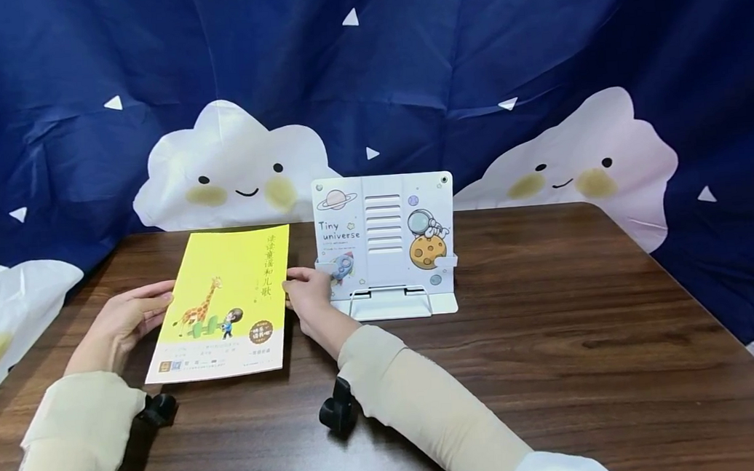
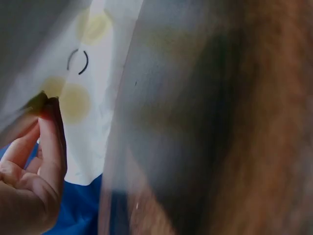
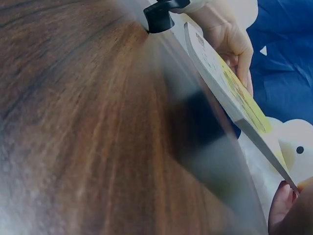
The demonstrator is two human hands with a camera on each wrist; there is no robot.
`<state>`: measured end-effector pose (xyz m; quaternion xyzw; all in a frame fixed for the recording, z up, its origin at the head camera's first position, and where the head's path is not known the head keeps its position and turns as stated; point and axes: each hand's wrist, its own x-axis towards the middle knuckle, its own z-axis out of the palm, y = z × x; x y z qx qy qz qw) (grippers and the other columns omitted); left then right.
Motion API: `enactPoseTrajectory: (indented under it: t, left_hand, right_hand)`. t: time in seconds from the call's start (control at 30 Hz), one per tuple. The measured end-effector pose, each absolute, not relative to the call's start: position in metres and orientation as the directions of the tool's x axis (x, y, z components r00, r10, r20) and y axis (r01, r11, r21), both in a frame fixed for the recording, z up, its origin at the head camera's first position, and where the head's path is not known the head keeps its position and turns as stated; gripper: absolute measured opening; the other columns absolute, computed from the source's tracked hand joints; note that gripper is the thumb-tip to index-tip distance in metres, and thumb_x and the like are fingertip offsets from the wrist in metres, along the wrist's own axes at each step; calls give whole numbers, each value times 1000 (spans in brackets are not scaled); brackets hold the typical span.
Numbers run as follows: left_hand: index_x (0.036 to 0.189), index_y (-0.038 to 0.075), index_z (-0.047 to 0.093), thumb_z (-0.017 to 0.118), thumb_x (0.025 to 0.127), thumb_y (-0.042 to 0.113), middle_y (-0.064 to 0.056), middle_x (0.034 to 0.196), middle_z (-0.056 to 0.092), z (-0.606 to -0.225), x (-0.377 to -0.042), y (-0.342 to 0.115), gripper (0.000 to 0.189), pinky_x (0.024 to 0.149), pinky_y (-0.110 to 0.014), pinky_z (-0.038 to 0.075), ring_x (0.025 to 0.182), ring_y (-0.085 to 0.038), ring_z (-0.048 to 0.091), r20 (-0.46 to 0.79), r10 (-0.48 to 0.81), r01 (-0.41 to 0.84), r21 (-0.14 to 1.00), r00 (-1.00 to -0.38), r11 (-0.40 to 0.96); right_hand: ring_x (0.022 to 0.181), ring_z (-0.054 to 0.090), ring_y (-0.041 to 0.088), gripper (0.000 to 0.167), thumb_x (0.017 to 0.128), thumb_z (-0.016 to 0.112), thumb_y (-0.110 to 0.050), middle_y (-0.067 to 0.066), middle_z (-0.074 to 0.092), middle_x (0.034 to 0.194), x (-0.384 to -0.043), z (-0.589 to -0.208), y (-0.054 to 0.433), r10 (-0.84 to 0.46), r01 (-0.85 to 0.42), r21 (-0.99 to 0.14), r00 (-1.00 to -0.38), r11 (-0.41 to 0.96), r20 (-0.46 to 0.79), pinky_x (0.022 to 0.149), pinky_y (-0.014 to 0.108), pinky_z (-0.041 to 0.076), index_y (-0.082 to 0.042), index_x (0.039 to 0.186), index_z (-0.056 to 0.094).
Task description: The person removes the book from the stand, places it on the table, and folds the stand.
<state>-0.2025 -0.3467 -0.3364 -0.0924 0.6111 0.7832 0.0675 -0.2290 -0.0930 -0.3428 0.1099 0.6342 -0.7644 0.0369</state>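
A yellow book with a giraffe and a child on its cover is held between both hands, raised off the table and tilted. My left hand grips its left edge, thumb on top. At the right edge, my right hand pinches the book, its fingers partly hidden underneath. In the left wrist view the left hand shows at the lower left with the book's edge between thumb and fingers. The right wrist view shows the book from its side, with the right hand at the near corner.
A white metal book stand with space drawings stands upright just right of the right hand. Dark wooden table extends to the right. Behind it hangs a blue curtain with smiling clouds. Black straps with small devices sit at the wrists.
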Motion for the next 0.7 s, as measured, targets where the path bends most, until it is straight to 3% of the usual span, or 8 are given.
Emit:
enactPoseTrajectory:
  t: [0.37, 0.7]
  left_hand:
    - [71, 19, 70, 61, 77, -3, 2, 72, 64, -350, -214, -349, 25, 60, -23, 50, 66, -11, 61, -299, -19, -293, 944, -954, -149]
    - [69, 21, 69, 66, 75, 4, 1, 71, 64, -358, -215, -349, 18, 61, -22, 49, 67, -9, 61, -329, -37, -325, 942, -944, -81]
  right_hand:
    - [54, 50, 13, 20, 74, 56, 9, 7, 55, 77, -228, -358, -96, 105, 209, -963, -968, -169, -229, 51, 26, 48, -1, 90, 65]
    - [50, 50, 14, 21, 72, 56, 9, 4, 52, 75, -230, -363, -94, 119, 201, -978, -971, -64, -207, 50, 25, 47, 0, 89, 65]
